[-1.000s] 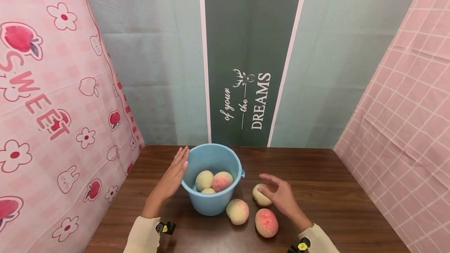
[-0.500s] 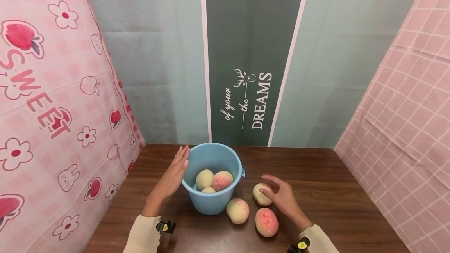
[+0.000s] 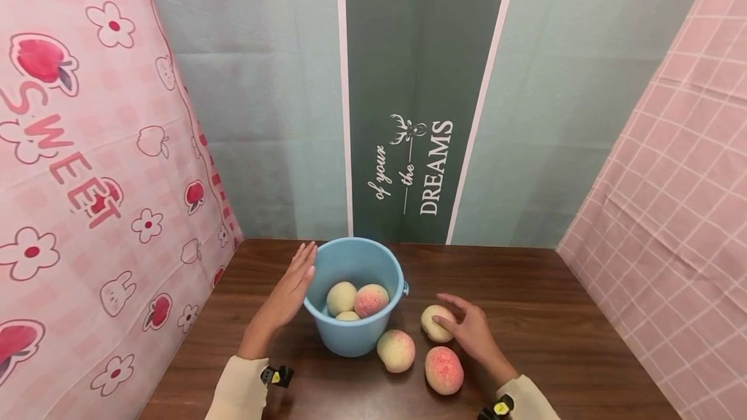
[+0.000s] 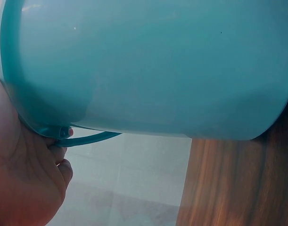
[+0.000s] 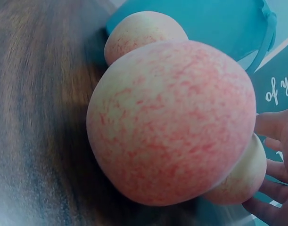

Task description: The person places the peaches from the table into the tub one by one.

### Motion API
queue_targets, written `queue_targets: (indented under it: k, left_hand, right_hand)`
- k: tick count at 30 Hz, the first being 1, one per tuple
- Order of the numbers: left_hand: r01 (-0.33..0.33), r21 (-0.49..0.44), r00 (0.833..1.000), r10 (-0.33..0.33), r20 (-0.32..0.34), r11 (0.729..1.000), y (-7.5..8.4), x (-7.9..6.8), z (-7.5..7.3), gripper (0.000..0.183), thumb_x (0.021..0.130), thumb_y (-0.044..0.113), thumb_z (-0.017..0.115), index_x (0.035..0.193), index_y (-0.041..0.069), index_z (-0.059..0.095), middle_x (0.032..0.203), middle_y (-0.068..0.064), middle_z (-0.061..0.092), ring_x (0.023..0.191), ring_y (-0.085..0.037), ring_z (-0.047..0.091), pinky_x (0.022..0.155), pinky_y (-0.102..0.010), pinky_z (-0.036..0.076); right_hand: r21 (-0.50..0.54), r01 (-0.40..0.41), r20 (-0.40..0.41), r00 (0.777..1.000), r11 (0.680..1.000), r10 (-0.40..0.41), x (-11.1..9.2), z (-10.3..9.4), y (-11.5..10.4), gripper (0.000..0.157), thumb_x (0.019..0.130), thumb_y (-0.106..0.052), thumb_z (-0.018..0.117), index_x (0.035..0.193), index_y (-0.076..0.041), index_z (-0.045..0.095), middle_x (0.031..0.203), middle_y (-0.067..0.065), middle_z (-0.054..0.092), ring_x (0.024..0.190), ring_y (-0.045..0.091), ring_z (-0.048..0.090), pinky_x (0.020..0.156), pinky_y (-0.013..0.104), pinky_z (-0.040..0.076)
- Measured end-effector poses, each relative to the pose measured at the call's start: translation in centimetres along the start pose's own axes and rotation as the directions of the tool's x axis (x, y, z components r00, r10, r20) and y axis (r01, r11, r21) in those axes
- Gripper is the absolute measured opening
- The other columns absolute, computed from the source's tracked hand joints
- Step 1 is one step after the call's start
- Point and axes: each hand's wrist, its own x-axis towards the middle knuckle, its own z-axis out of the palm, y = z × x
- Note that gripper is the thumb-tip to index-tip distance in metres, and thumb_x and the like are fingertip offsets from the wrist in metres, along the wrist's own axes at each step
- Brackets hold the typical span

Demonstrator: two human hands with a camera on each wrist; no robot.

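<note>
A blue bucket (image 3: pixel 353 336) stands on the table, tilted slightly in view, with a few pale and pink-speckled peaches (image 3: pixel 371 301) inside. My left hand (image 3: pixel 286 300) lies with straight fingers along the bucket's left side, by the rim; the left wrist view shows its palm (image 4: pixel 26 174) beside the handle joint. To the right, my right hand (image 3: pixel 471 330) arches over a pale peach (image 3: pixel 434 329), thumb overlapping its top and fingers spread past its far side. A cream peach (image 3: pixel 397 351) sits against the bucket's front right, and a pink-red peach (image 3: pixel 444 371) lies nearest me.
The dark wood table (image 3: pixel 525 316) meets a grey-green curtain (image 3: pixel 262 115) at the back. Pink printed cloth (image 3: pixel 117 212) hangs at left, and pink checked cloth (image 3: pixel 671 180) at right. The bucket's handle (image 5: pixel 268 37) hangs down at its side.
The right hand has lowered slightly, its index finger coming closer to the pale peach. The left hand stays by the bucket; the head view has shifted a little.
</note>
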Motion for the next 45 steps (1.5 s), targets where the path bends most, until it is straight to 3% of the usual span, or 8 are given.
queue_targets:
  k: [8,15,21,36,45]
  left_hand:
    - [0.002,-0.013,1.0,-0.002,-0.003,1.0,-0.1,0.0,0.1,0.048,0.104,0.024,0.033,0.15,0.013,0.023,0.156,0.009,0.012,0.144,-0.015,0.001,0.111,-0.056,0.011]
    - [0.004,-0.014,1.0,-0.004,-0.003,1.0,-0.1,0.0,0.1,0.048,0.104,0.024,0.033,0.15,0.014,0.023,0.156,0.009,0.012,0.144,-0.014,0.0,0.111,-0.056,0.011]
    - [-0.009,-0.004,1.0,0.009,-0.001,1.0,-0.1,0.1,0.1,0.048,0.104,0.023,0.033,0.15,0.01,0.024,0.156,0.005,0.013,0.144,-0.022,0.002,0.109,-0.06,0.012]
    - [0.004,-0.02,1.0,-0.004,-0.006,1.0,-0.2,-0.1,0.2,0.049,0.104,0.027,0.032,0.15,0.011,0.024,0.156,0.008,0.012,0.144,-0.017,0.001,0.11,-0.057,0.011]
    - [0.004,-0.028,1.0,-0.005,-0.005,1.0,-0.1,-0.1,0.1,0.049,0.104,0.027,0.033,0.15,0.014,0.022,0.156,0.009,0.011,0.144,-0.015,0.0,0.109,-0.058,0.011]
  right_hand:
    - [-0.026,-0.041,-0.003,0.999,0.999,0.041,0.1,0.1,0.3,0.049,0.074,-0.035,0.079,0.119,-0.022,0.064,0.124,-0.001,0.061,0.109,0.019,0.06,0.085,0.035,0.05]
    - [-0.009,-0.048,0.014,0.999,0.999,0.048,0.0,0.2,0.8,0.052,0.074,-0.037,0.079,0.12,-0.018,0.064,0.124,0.0,0.06,0.111,0.019,0.058,0.083,0.033,0.051]
    - [-0.009,-0.07,0.044,0.997,0.998,0.07,-0.1,0.2,1.3,0.054,0.073,-0.04,0.079,0.121,-0.018,0.064,0.121,0.001,0.062,0.103,0.017,0.061,0.078,0.027,0.052]
    - [-0.044,-0.123,0.108,0.986,0.991,0.128,-0.3,0.1,1.4,0.06,0.074,-0.041,0.078,0.126,-0.018,0.06,0.122,0.002,0.061,0.106,0.021,0.059,0.082,0.039,0.052]
    - [-0.053,-0.129,0.123,0.983,0.99,0.135,-0.3,0.0,1.3,0.064,0.073,-0.043,0.079,0.128,-0.018,0.058,0.122,0.002,0.06,0.102,0.019,0.059,0.078,0.035,0.052]
